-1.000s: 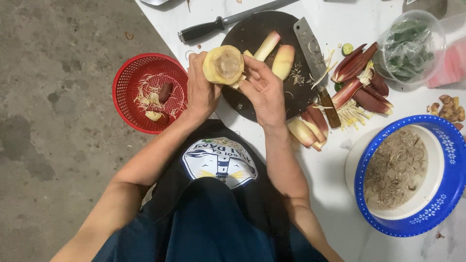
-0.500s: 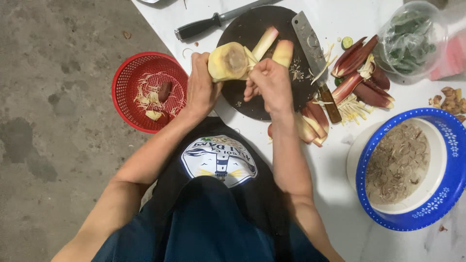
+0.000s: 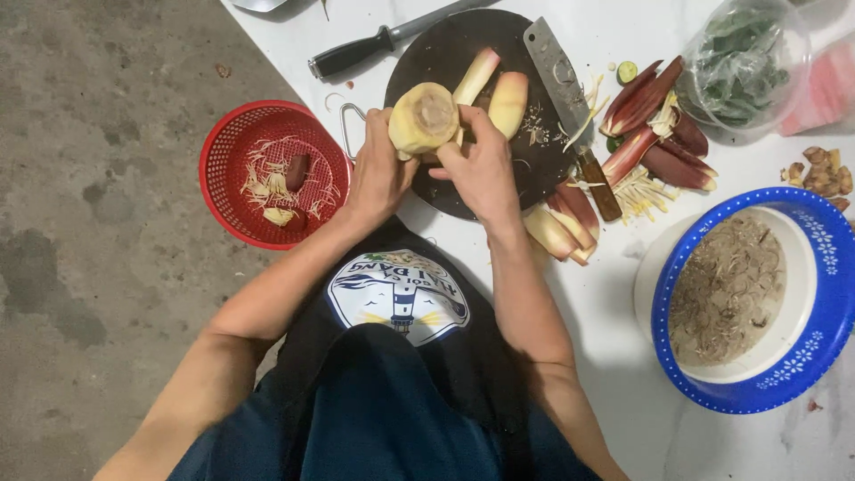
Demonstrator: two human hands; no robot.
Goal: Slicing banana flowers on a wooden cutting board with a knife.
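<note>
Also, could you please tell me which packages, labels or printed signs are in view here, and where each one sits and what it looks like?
Clear plastic bag: top right of the white table, rounded, holding green leaves.
Pink packet: right of that bag at the frame edge, translucent, contents unclear.
Printed emblem: on the person's dark apron, below the hands, rounded, white and blue with a lighthouse picture.
No screens in view.

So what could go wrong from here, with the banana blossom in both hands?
The cleaver lies blade-up the board beside the right hand; a careless reach might catch it. The banana blossom core, gripped by the left hand above the dark cutting board, could slip. Peeled bracts lie near the table edge and may fall.
</note>
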